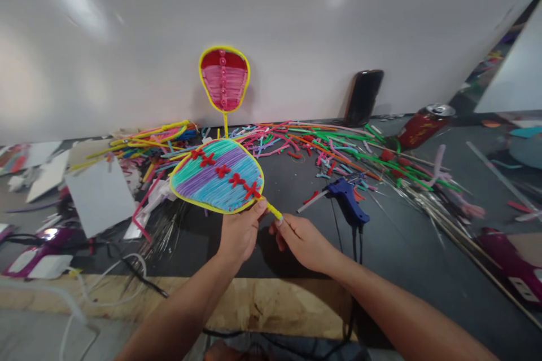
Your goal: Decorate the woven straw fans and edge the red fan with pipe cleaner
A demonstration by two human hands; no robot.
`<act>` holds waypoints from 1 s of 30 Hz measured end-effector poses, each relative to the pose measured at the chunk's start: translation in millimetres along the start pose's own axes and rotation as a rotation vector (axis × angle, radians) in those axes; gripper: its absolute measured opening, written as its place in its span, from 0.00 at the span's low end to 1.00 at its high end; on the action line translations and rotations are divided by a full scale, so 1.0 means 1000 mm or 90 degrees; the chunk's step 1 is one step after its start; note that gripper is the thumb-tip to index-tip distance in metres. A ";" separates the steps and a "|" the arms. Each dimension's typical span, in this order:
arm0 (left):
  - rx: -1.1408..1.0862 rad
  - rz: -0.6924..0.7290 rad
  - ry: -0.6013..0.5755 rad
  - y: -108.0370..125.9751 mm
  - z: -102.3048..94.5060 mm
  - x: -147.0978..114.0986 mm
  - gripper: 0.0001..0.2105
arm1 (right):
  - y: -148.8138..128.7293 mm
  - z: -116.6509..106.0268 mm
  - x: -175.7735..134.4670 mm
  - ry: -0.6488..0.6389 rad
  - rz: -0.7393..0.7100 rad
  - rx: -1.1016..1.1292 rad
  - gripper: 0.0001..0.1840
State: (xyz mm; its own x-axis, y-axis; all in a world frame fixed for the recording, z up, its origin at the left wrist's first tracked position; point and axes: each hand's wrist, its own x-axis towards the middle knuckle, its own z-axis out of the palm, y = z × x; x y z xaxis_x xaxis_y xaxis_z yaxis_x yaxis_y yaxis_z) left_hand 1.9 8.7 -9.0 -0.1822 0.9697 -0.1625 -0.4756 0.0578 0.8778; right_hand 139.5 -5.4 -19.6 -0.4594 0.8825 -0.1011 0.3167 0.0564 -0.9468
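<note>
A hand fan made of pipe cleaners is held up over the dark table, with teal, purple and blue stripes, a yellow rim and a row of red flower-like bits. My left hand pinches it where the yellow handle meets the fan head. At the handle's lower end, my right hand is closed around the tip, its fingertips partly hidden. Behind it a second, pink and red fan with a yellow rim stands upright against the grey panel.
A blue glue gun lies right of my hands, its cord running toward me. Pipe cleaner pieces are strewn along the back. A phone leans on the panel near a tilted red can. White cards and thin wires lie left.
</note>
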 end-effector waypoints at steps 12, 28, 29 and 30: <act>0.268 0.229 0.063 -0.008 -0.015 0.005 0.10 | -0.006 -0.015 -0.006 0.060 -0.034 -0.129 0.15; 0.146 0.174 0.065 -0.006 -0.011 0.008 0.12 | 0.001 -0.010 -0.003 0.065 -0.145 -0.317 0.13; 0.147 0.178 0.062 -0.007 -0.011 0.008 0.12 | 0.001 -0.009 -0.003 0.064 -0.149 -0.320 0.13; 0.151 0.184 0.059 -0.008 -0.012 0.008 0.12 | 0.002 -0.009 -0.003 0.064 -0.152 -0.323 0.13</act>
State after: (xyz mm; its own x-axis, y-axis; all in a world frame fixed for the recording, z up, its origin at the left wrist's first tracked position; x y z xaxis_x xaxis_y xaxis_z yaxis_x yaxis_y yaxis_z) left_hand -5.8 13.0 -22.2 -0.3617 0.9292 0.0756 -0.1827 -0.1502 0.9716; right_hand 148.7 -4.1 -18.4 -0.4932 0.8568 0.1509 0.5842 0.4547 -0.6723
